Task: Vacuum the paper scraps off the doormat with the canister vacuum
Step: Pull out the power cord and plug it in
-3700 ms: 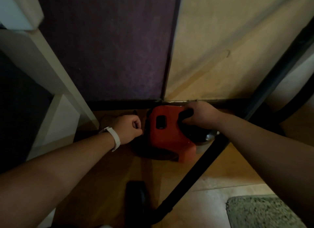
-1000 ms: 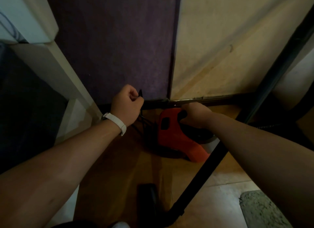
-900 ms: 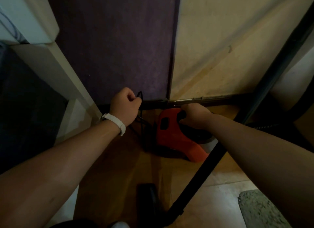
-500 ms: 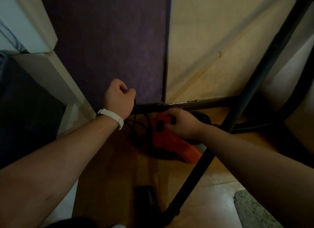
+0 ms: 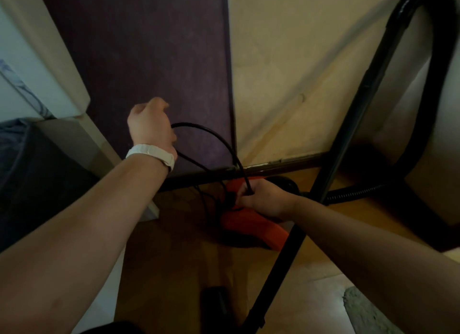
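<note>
Left hand [image 5: 149,124], held high, grips a loop of black cord [image 5: 219,139]. Right hand [image 5: 261,199] grips the same cord at the red vacuum [image 5: 249,224] on the floor.

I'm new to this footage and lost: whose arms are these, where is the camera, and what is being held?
The camera sits on a person's head, looking forward and down, so the two bare arms are their own. There is only this one view. The left hand, with a white wristband, grips a black cord that arcs in a loop. The right hand grips the same cord low down, just over the red canister vacuum on the wooden floor. The vacuum's black wand leans across the right side. A corner of the doormat shows at bottom right.
</note>
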Motion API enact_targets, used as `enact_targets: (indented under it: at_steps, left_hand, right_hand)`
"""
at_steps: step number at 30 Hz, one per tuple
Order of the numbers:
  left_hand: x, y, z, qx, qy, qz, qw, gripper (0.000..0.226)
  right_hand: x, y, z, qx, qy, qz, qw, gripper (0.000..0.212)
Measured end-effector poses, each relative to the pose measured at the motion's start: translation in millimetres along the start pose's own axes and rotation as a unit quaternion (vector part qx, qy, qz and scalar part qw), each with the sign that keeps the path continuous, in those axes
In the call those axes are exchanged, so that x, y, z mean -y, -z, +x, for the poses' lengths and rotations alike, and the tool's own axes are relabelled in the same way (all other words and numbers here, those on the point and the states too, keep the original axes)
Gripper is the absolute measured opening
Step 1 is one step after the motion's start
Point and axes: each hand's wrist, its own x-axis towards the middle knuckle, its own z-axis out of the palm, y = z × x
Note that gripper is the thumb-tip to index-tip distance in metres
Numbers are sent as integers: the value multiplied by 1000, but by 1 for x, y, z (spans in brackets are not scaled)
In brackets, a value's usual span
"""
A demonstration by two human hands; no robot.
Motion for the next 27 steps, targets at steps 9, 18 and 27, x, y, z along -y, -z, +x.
enact_targets:
  at_steps: [9, 18, 27]
  left_hand:
    - [46, 7, 1, 28, -81, 120, 989, 8]
    - [117, 20, -18, 150, -352, 422, 822, 39]
    - [152, -7, -63, 433, -181, 383, 796, 50]
  right_hand:
    - [18, 78, -19, -142, -10, 248, 958, 26]
    - [46, 96, -20, -169, 34, 389, 905, 28]
    - [64, 79, -16, -220, 55, 449, 864, 31]
